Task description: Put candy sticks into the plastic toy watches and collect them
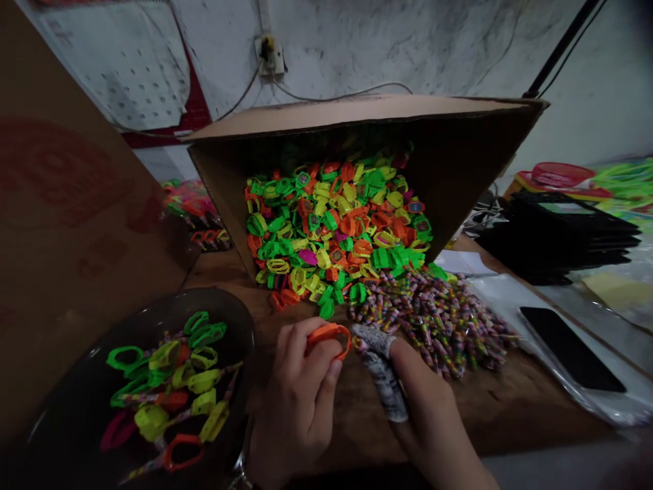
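Note:
My left hand is closed on an orange toy watch, its band a curved loop beside my right fingertips. My right hand, with grey-white wrapping on thumb and finger, pinches a small wrapped candy stick close to that loop. Beyond both hands, a cardboard box lies on its side, with a heap of green, yellow and orange toy watches spilling from its mouth. A pile of wrapped candy sticks lies right of the heap. At the left, a dark basin holds several watches, some with sticks through them.
On the wooden table, a black phone rests on plastic at the right. Black trays are stacked behind it, near a red basket. A large carton stands at the left; a socket is on the wall.

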The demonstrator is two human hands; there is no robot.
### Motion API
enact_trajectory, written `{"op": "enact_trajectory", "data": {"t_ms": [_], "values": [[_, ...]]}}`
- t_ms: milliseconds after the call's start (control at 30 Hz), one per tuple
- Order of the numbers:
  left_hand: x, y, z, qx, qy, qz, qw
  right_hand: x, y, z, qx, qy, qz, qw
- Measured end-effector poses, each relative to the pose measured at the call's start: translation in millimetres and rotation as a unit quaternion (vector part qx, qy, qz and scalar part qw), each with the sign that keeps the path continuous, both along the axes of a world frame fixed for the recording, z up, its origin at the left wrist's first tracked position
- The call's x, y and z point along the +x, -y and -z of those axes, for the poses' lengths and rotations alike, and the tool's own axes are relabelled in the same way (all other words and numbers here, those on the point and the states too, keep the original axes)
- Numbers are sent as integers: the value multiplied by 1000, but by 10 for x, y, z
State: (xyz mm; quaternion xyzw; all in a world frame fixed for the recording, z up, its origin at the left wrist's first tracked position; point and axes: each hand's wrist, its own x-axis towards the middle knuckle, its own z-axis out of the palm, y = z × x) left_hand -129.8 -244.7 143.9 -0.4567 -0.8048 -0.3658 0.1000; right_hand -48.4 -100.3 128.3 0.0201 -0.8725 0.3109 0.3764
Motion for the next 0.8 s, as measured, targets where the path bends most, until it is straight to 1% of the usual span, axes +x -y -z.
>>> {"op": "enact_trajectory", "data": {"t_ms": [67, 100, 200, 267, 367, 433, 500, 567, 633, 700, 767, 800], "values": [[0, -2, -7, -2, -4, -4, 1000, 13, 17, -18, 29, 14, 18, 999], [1, -6, -8, -2, -4, -5, 1000, 19, 22, -19, 31, 18, 18, 999], [8, -19, -14, -6, -4, -4, 1000, 41, 23, -7, 5, 15, 5, 1000], [12, -23, -25, -5, -7, -3, 1000, 52, 17, -7, -7, 7, 10, 1000], [15, -22, -44, 0, -16, 1, 1000, 59, 11, -26, -4, 16, 7, 1000], [16, -22, -51, -6, -21, 3, 1000, 58, 16, -36, 16, 39, 5, 999], [22, -29, -54, -13, -25, 1, 1000, 53, 31, -33, 72, 59, 25, 995], [32, -46, -51, -15, -22, -3, 1000, 43, 56, -25, 156, 67, 62, 983], [39, -68, -43, -13, -13, -3, 1000, 25, 81, -22, 238, 61, 110, 963], [35, -80, -24, -16, 8, 1, 1000, -7, 93, -18, 295, 60, 152, 942], [14, -64, 14, -24, 40, 5, 999, -53, 91, 20, 332, 63, 165, 927], [-1, -39, 42, -32, 59, 6, 998, -80, 89, 64, 343, 63, 154, 924]]}}
